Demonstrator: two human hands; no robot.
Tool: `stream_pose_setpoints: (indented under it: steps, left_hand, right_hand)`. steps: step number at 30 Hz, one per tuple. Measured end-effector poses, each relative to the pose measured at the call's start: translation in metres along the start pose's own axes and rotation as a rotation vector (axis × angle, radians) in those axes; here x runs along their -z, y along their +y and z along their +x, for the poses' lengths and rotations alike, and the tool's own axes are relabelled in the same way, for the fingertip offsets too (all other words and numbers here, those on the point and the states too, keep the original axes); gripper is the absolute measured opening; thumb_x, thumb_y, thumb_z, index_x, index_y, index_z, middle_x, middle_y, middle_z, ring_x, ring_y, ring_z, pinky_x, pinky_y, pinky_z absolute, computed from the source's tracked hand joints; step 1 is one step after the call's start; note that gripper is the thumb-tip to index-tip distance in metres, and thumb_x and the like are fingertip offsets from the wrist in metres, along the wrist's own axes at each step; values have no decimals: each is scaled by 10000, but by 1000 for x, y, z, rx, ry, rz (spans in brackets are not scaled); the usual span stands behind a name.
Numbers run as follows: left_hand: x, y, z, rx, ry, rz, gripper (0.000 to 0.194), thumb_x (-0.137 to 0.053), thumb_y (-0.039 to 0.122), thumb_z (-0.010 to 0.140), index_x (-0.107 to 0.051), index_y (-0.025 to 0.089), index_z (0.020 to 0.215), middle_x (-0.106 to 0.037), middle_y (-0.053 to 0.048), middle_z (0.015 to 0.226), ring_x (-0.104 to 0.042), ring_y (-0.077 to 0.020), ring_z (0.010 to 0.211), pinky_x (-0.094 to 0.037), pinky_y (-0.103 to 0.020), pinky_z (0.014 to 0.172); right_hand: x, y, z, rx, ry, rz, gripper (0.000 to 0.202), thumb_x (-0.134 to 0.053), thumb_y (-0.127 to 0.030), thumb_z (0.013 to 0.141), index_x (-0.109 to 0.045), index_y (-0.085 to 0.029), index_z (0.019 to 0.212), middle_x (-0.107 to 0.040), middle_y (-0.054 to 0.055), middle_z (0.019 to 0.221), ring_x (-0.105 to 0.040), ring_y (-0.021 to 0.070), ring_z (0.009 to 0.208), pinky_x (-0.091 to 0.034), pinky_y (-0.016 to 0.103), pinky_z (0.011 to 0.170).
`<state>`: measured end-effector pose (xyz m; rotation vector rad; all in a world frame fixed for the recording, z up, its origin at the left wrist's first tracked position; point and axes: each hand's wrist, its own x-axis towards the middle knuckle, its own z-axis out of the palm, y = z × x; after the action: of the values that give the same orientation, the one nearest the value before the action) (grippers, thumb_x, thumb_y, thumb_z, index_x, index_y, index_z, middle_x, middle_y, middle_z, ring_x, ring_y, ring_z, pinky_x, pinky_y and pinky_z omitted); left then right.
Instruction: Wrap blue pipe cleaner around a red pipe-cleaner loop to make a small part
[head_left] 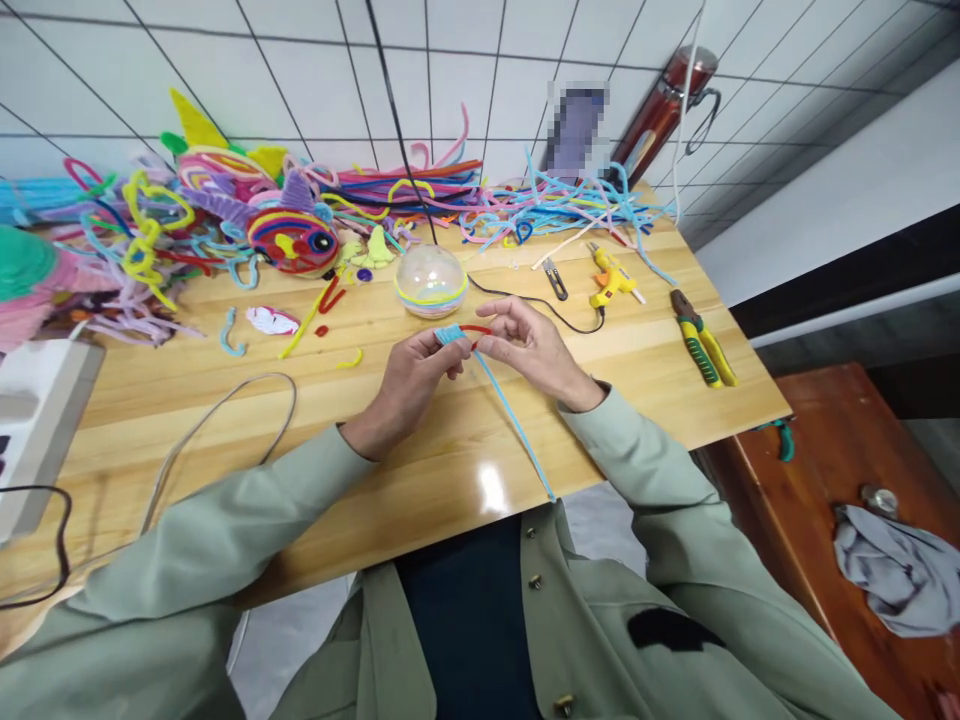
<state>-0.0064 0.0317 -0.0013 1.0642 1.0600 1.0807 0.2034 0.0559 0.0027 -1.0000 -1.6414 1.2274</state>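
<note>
Blue bundle pinched in the left hand

It sits between thumb and fingers of the left grip, with a red strip jutting from it toward the right hand. The right grip curls around that strip's end — whether it pinches, I cannot tell. A blue strand trails from between the grips toward the person. Just beyond them, a clear ball rests on the bench.

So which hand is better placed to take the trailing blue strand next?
Probably the right hand: it sits close to the blue strand's upper end, while the left hand pinches the light-blue wrapped piece.
</note>
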Motion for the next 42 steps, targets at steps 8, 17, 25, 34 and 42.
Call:
stream_pose_setpoints:
  steps: [8,17,25,34,42]
  left_hand:
    - [15,-30,-13,-1,94,-130,320,-918,447,877,-745,230,718,-683,4,691,-599,-161,681,-522,-313,697]
    - [14,-32,-14,-68,143,-154,417,-963,518,898,-722,223,729,-606,27,681,-516,-133,653,-451,-282,640]
    - [19,-34,-5,-27,53,-87,424,-1004,547,823,-739,221,769,-608,21,661,-496,-131,613,-393,-293,598]
    - [20,-28,-1,-52,-50,-32,362,-962,482,824,-703,229,826,-623,26,702,-522,-130,610,-437,-278,573]
    - [21,-33,0,-78,27,-64,304,-862,454,951,-702,235,815,-625,23,694,-474,-118,549,-382,-274,507]
  right_hand:
    - [-11,43,-19,123,311,-95,431,-789,-674,1045,-778,-274,1205,-699,-20,781,-650,177,658,-567,350,680]
    - [-11,48,-28,77,151,-183,476,-812,-670,1019,-819,-246,1235,-829,44,937,-756,214,789,-630,386,770]
    - [-20,32,-9,-23,83,-25,600,-871,-798,912,-783,-218,1042,-756,3,865,-636,151,739,-540,306,713]
    - [-28,28,-3,-68,64,-23,572,-878,-731,901,-622,-238,767,-594,-45,652,-456,117,613,-376,279,595]
    - [-29,26,-2,-126,-5,-5,463,-890,-591,921,-644,-230,770,-638,-33,663,-526,125,629,-437,276,625]
